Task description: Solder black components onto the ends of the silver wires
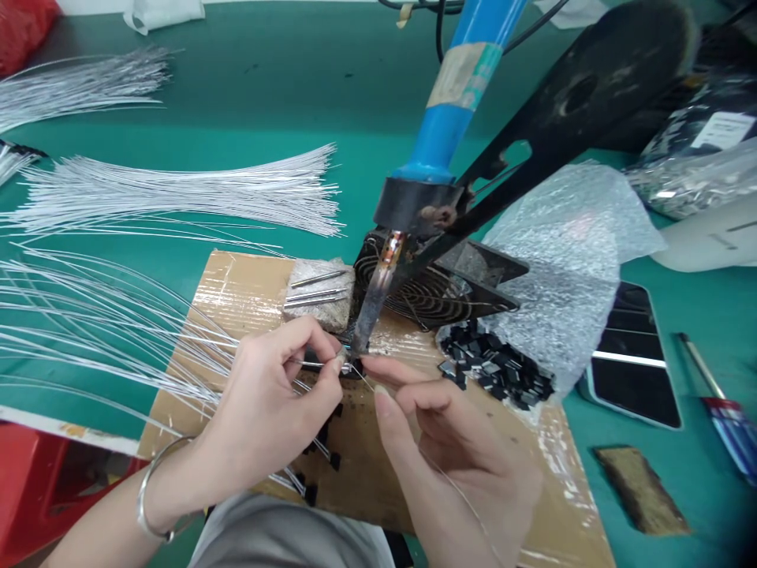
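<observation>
My left hand (284,394), with a bracelet at the wrist, is closed in a pinch on a thin silvery-white wire (316,364) just below the soldering iron's tip (365,323). Across from it, my right hand (461,450) pinches a strand of solder wire (458,493), which trails down over the palm. The strand's upper end reaches the spot under the tip, where fingers partly hide the joint. The soldering iron's blue handle (434,138) is clamped in a black stand (568,110). Several wires with small black pieces (335,460) at their ends lie beneath my left hand.
Cardboard (236,284) covers the work spot, bearing a block with metal rods (316,293). Behind the tip stands a black fan (426,292). Black chips (500,364) lie on bubble wrap (568,260). Wire bundles (177,189) spread left; a phone (635,355) lies right.
</observation>
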`<control>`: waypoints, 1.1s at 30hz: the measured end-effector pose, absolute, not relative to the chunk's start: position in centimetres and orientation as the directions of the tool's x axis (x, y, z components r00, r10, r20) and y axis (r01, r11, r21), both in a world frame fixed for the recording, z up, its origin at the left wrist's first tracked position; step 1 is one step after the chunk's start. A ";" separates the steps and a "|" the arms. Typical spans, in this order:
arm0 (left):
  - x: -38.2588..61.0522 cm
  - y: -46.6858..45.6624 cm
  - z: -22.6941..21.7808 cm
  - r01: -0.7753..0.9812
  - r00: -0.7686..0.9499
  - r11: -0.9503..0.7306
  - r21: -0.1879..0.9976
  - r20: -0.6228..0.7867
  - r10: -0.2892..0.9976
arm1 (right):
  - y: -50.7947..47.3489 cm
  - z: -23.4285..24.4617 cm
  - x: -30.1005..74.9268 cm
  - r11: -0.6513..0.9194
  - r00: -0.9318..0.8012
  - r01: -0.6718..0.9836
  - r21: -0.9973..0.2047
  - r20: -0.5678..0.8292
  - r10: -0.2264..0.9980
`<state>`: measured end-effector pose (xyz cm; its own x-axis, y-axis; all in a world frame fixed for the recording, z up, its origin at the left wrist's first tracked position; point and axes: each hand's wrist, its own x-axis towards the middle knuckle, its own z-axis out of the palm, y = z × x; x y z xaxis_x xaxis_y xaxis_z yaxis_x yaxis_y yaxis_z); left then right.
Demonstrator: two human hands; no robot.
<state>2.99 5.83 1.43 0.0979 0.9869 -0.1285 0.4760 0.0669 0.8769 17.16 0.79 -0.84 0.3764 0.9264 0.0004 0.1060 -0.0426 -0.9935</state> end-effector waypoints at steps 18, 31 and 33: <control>2.9 5.7 1.3 0.476 0.096 0.071 0.876 -0.133 0.987 | 0.8 -0.9 17.2 -0.034 0.374 0.119 -0.992 0.013 0.927; 2.9 5.8 1.3 0.463 0.102 0.074 0.883 -0.135 0.986 | 0.6 -1.0 17.3 -0.047 0.363 0.121 -0.992 0.000 0.932; 2.9 5.8 1.3 0.463 0.103 0.077 0.883 -0.139 0.985 | 0.6 -1.0 17.4 -0.044 0.354 0.141 -0.989 0.009 0.935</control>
<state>2.91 5.85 1.25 0.1026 0.9850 -0.1391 0.4626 0.0765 0.8833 17.38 0.64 -0.96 0.3540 0.9352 0.0088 0.1408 -0.0440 -0.9891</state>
